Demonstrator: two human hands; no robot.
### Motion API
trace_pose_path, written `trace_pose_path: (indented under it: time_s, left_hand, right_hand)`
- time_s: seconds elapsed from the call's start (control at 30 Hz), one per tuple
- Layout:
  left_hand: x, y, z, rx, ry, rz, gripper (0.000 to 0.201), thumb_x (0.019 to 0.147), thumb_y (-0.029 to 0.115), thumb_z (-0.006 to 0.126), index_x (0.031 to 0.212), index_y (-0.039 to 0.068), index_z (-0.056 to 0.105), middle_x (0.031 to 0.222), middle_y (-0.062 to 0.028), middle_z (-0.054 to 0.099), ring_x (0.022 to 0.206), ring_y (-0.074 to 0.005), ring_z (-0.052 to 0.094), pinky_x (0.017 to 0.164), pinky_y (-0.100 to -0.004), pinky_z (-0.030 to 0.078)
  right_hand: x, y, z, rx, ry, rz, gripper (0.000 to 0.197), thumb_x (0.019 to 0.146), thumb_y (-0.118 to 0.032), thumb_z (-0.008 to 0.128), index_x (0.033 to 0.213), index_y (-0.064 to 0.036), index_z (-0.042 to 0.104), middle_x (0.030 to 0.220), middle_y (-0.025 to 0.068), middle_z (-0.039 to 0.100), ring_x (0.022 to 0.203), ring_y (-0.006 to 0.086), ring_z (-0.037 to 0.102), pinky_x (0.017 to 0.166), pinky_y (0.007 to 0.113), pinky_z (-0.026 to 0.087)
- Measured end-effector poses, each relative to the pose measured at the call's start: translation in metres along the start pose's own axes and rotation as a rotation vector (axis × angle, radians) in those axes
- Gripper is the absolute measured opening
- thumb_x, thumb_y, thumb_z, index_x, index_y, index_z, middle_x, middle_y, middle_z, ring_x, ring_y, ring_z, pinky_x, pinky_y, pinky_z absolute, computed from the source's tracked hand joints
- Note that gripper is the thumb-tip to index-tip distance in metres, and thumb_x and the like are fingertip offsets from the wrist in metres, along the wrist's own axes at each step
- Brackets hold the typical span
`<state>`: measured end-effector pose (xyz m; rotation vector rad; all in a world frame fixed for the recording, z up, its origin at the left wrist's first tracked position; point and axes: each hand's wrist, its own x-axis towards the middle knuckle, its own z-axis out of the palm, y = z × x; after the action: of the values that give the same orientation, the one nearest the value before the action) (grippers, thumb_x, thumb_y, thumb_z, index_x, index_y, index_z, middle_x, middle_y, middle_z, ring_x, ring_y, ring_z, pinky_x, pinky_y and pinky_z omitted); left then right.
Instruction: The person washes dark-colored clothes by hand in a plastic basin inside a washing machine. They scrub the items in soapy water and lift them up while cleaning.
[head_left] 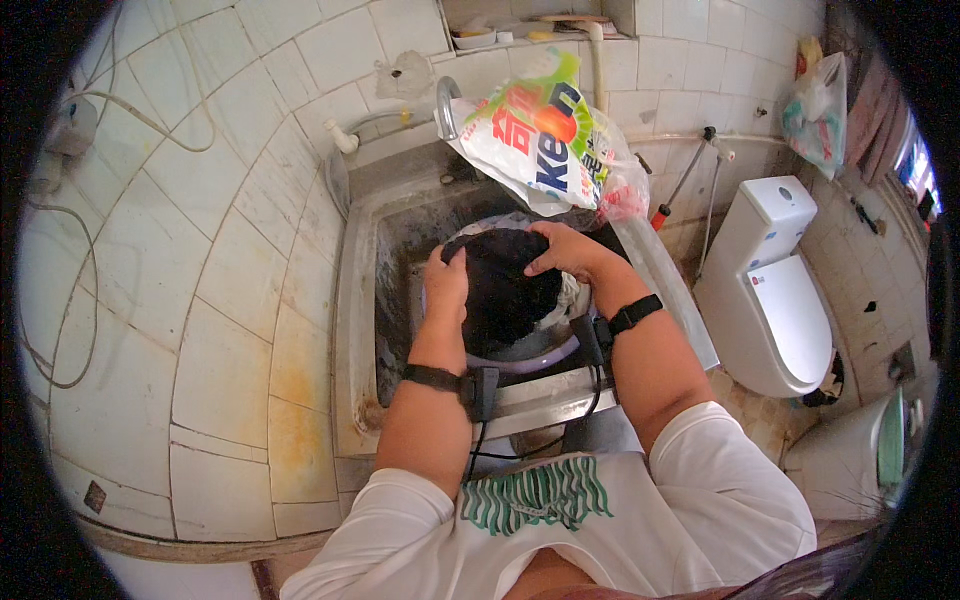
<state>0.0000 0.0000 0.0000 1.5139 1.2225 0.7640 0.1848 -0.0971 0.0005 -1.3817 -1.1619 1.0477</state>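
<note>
A dark cloth (505,290) is bunched up over a pale purple basin (535,357) that stands in a stained sink (392,300). My left hand (446,283) grips the cloth's left side. My right hand (567,250) presses on its upper right edge. Some white fabric (568,297) shows under the dark cloth at the right. Both wrists wear black bands with small devices and cables.
A large detergent bag (545,140) rests at the sink's back right, beside a curved tap (444,106). A white toilet (775,290) stands to the right, with a bin (850,455) nearer me. Tiled wall rises on the left, with cables hanging.
</note>
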Motion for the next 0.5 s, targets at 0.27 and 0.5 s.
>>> trace_pose_path:
  time_s: [0.27,0.5]
  left_hand:
    - [-0.026,0.019,-0.009,-0.436,0.203,0.058,0.035,0.086,0.013,0.053,0.118,-0.001,0.050,0.105,-0.0136,0.056,0.088,-0.0231,0.055,0.078,-0.0342,0.043]
    - [-0.030,0.027,0.004,-0.420,0.163,0.090,0.039,0.087,0.014,0.051,0.122,-0.002,0.045,0.109,-0.0137,0.054,0.092,-0.0233,0.053,0.082,-0.0366,0.042]
  right_hand:
    - [-0.007,-0.016,0.011,-0.217,0.194,0.074,0.043,0.067,-0.007,0.072,0.106,0.0053,0.057,0.091,0.0091,0.062,0.084,0.0174,0.056,0.078,0.028,0.043]
    - [0.017,0.018,-0.010,-0.380,0.367,-0.103,0.035,0.072,-0.018,0.069,0.099,0.0018,0.059,0.088,0.0172,0.063,0.075,0.0265,0.062,0.069,0.035,0.049]
